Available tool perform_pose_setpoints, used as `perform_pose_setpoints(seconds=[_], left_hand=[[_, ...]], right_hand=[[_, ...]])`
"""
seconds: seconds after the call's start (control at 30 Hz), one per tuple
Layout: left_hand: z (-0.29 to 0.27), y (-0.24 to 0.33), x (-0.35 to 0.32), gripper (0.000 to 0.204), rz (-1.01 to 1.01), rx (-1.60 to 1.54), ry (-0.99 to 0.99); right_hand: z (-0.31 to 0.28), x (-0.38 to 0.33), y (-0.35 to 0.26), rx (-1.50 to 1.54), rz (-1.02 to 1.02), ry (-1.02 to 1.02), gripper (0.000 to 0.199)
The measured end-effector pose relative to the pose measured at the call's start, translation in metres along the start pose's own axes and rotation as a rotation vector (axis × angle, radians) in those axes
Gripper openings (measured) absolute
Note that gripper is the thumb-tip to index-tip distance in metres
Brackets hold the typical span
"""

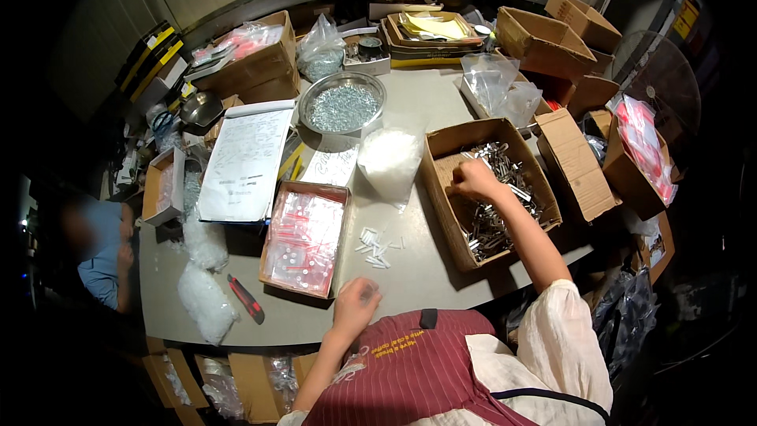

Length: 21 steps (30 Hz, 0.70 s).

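My right hand reaches into a deep cardboard box on the right, over a heap of small metal parts. Its fingers are bent together at the heap's left side, and what they hold is hidden. At the table's front edge my left hand is closed, with its fingertips blurred; something clear may be in it, but I cannot make it out. Just beyond it lie loose small white plugs or tubes. Beside them, a shallow box holds small filled clear bags with red edges.
A clear bag of white pieces stands mid-table, near a metal bowl of screws. Left are a paper pad, a red utility knife and white-filled bags. Cartons crowd the right. A person is at far left.
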<state>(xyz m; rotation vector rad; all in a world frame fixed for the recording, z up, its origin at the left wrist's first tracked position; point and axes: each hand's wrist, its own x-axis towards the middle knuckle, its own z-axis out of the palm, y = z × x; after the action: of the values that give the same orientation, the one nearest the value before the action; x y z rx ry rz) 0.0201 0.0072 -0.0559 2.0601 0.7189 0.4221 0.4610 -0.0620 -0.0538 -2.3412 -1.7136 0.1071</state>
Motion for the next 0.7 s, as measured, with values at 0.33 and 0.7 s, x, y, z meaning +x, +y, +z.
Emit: perform_pose_setpoints(seconds=[0.33, 0.7], left_hand=[[0.003, 0.001, -0.004, 0.019, -0.096, -0.107, 0.058], [0.011, 0.016, 0.003, 0.02, -0.106, -0.131, -0.001]], right_hand=[[-0.027, -0.014, 0.014, 1.0, 0.371, 0.54, 0.013], [-0.039, -0.017, 0.01, 0.66, 0.327, 0.668, 0.015]])
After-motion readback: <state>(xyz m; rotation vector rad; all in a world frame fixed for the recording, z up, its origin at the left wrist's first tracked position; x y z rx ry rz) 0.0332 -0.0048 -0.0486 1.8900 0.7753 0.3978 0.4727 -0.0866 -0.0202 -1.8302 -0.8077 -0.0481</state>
